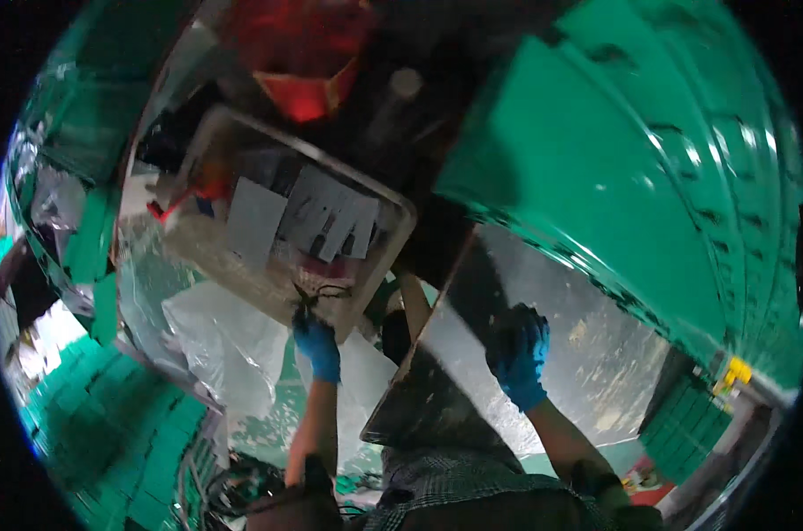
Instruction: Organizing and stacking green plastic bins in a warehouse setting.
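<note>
My left hand, in a blue glove, pinches a small bundle of thin black wires at the near edge of a clear plastic bin. Inside the bin lie several grey rectangular cards and some red and dark bits. My right hand, also blue-gloved, rests flat on a shiny metal tray that tilts down toward me; its fingers are spread and hold nothing.
Clear plastic bags lie below the bin. A large green panel fills the right side. A red container sits at the top. Green blocks are stacked at lower left, with cables near my body.
</note>
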Demonstrator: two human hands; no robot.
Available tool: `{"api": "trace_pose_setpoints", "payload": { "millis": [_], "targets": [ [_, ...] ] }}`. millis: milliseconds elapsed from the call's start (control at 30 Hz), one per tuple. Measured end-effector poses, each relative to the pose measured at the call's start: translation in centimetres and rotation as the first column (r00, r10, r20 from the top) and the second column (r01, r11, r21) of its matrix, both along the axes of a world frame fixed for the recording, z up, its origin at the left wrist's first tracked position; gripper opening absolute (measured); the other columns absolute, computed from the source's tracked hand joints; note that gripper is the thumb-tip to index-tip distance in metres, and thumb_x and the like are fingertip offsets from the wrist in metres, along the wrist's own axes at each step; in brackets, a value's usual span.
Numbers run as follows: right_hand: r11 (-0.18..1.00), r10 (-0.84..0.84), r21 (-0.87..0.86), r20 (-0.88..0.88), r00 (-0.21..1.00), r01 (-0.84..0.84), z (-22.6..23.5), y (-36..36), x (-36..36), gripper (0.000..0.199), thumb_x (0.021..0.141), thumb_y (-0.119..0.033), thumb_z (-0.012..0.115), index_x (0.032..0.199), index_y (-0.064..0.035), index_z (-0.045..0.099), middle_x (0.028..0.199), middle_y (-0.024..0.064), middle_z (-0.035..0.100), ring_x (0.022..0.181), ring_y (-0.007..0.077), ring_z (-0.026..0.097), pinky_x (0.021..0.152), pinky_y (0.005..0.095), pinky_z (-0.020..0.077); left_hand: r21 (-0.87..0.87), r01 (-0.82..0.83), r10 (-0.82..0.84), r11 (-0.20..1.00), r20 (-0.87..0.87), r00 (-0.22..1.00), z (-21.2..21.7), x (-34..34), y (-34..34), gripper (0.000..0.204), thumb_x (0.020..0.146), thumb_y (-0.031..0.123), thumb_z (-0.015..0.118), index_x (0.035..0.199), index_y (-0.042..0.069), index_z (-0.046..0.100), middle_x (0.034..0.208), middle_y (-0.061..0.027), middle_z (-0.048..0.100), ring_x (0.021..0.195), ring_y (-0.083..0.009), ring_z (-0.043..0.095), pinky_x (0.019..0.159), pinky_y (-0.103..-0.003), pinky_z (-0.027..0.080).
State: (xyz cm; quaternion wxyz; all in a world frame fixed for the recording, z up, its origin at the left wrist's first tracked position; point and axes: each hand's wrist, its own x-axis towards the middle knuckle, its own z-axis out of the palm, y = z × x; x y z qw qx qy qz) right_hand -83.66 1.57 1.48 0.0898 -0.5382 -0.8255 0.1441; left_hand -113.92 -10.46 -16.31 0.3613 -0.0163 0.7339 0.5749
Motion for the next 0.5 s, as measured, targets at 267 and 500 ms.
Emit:
{"api": "trace_pose_setpoints", "payload": {
  "millis": [267, 500],
  "targets": [
    [0.917, 0.032, -0.397, -0.030, 0.999, -0.042, 6.5, -2.3, 0.8, 0.054, 0.087, -0.029, 0.051, 0.132, -0.0023, 0.037, 0.126, 0.0240, 0.043, 0.112, 0.0381, 0.045, 0.094, 0.0444, 0.0368, 0.124, 0.592, -0.545, 0.796, -0.279, 0.791, 26.1, 8.4, -3.2, 0.036, 0.088, 0.016, 0.051, 0.123, 0.010, 0.049, 0.104, -0.0039, 0.055, 0.074, -0.0081, 0.051, 0.050, -0.022, 0.041],
    [0.916, -0.290, 0.116, -0.466, 0.836, 0.383, 11.6, -9.4, 13.5, 0.075, 0.081, -0.033, 0.058, 0.139, -0.0031, 0.023, 0.135, 0.0240, 0.033, 0.123, 0.0378, 0.035, 0.102, 0.0432, 0.0299, 0.209, 0.977, -0.646, -0.043, -0.752, 0.132, 34.5, 23.4, 1.5, 0.037, 0.092, 0.030, 0.048, 0.108, -0.002, 0.059, 0.101, -0.0215, 0.059, 0.080, -0.0291, 0.058, 0.070, -0.037, 0.047]
  ]
}}
